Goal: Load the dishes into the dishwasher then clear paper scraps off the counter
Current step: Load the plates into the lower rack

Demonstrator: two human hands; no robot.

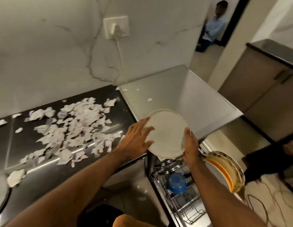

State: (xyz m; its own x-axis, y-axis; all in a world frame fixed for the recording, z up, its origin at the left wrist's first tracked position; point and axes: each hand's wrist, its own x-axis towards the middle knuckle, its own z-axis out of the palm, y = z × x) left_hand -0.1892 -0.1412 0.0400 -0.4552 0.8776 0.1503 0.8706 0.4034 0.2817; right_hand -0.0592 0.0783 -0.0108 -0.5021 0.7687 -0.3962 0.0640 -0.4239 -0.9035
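Here we look down from the head camera at one round white plate (167, 128), plain and matte with a low raised rim. It is held between both hands above the back end of the pulled-out rack (183, 205), at the corner where the dark counter (16, 145) meets the steel dishwasher (167, 89). Our left hand (137, 141) lies with straight, spread fingers against the plate's left side. Our right hand (190, 146) has its fingers curled round the right rim. A second pale edge shows under the near side; we cannot tell whether it is another plate.

In the wire rack we count one blue bowl (177, 182) and two dishes standing on edge at the right: an orange-rimmed plate (219, 170) and a patterned plate (227, 164). White paper scraps (73, 128) cover the counter, too many to count. Three more lie on the dishwasher's top, and a few on the floor. One plug sits in the wall socket (116, 27). One person (214, 25) sits in the far doorway.
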